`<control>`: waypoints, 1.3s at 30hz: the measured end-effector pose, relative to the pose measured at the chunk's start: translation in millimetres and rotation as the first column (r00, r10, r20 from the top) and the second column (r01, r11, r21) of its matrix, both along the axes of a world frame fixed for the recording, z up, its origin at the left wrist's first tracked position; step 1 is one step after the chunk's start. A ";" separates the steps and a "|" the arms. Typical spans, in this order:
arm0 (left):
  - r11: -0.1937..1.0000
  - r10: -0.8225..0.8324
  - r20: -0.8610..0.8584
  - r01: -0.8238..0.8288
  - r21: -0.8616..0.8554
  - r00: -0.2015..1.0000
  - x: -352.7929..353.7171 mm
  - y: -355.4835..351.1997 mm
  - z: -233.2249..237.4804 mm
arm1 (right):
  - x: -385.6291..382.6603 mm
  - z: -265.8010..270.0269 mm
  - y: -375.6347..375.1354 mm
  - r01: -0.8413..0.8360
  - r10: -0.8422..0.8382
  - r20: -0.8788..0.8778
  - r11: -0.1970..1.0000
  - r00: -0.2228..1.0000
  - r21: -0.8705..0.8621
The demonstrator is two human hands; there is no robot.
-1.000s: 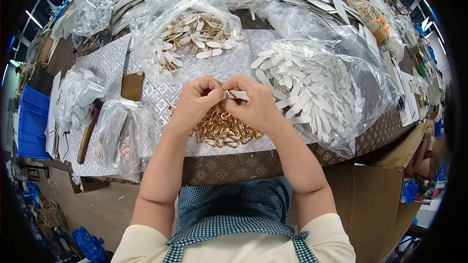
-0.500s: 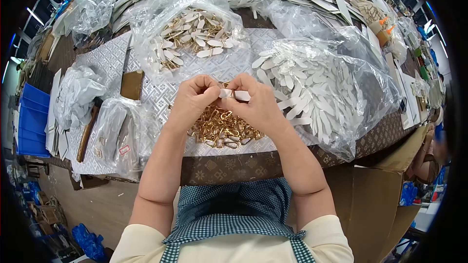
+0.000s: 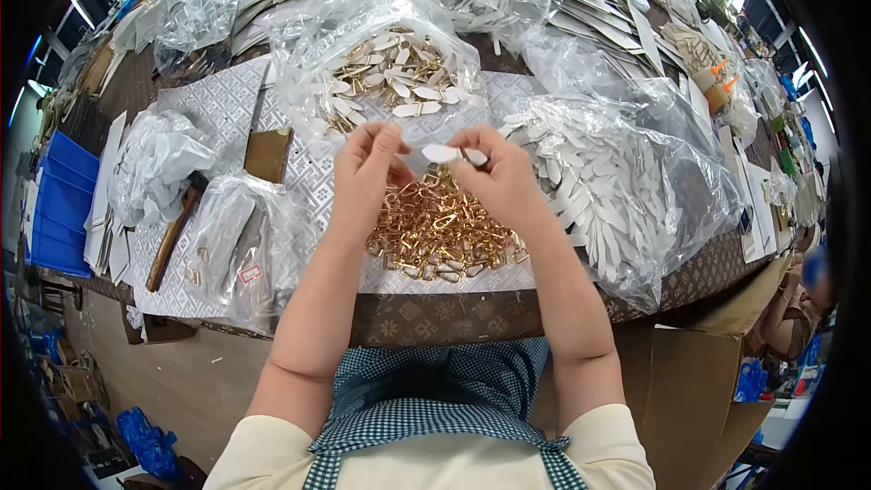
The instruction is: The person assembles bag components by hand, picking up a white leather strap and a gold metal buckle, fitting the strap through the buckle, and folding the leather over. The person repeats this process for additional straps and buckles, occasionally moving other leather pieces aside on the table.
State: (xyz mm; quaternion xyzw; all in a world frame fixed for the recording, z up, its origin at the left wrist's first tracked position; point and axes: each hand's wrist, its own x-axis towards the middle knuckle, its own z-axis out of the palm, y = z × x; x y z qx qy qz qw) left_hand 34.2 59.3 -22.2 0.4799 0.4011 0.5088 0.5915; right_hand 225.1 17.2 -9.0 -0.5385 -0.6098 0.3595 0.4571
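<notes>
Between the thumb and fingers of my right hand [image 3: 497, 174] is a short white strip [image 3: 441, 153], its rounded end pointing left. Some of the strip is hidden by the fingers. My left hand [image 3: 367, 168] is just left of it, apart from the strip, with its fingers loosely bent and a gap at the thumb. Below both hands lies a heap of gold metal clasps [image 3: 440, 227] on patterned paper. To the right, an opened clear bag holds many loose white strips [image 3: 603, 186]. Beyond my hands, another clear bag holds white strips with gold clasps attached [image 3: 399, 73].
At left are a hammer [image 3: 172, 236], a clear bag with a red-edged label [image 3: 245, 254], crumpled plastic [image 3: 159, 168] and a blue bin [image 3: 63, 204]. A brown block [image 3: 268, 154] lies beyond. A cardboard box [image 3: 694, 390] stands at the table's right front. Another person's arm shows at far right.
My hands have moved apart; the left has come off the white strip, which stays in my right hand. The camera view has shifted slightly, showing more of the clasp heap.
</notes>
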 end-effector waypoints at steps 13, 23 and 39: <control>0.837 0.220 -0.784 0.301 0.457 0.580 5.6 -1.1 -21.0 | 71.1 12.1 24.0 0.258 -0.250 0.374 0.966 0.893 0.030; 0.818 0.226 -0.850 0.382 0.431 0.477 6.4 -7.9 -20.6 | 47.3 -4.0 -4.9 0.390 -0.203 0.849 0.921 0.489 -0.005; 0.824 0.200 -0.809 0.352 0.444 0.553 18.1 -9.6 -19.7 | 35.7 -8.5 -16.6 0.385 -0.449 0.462 0.894 0.765 0.230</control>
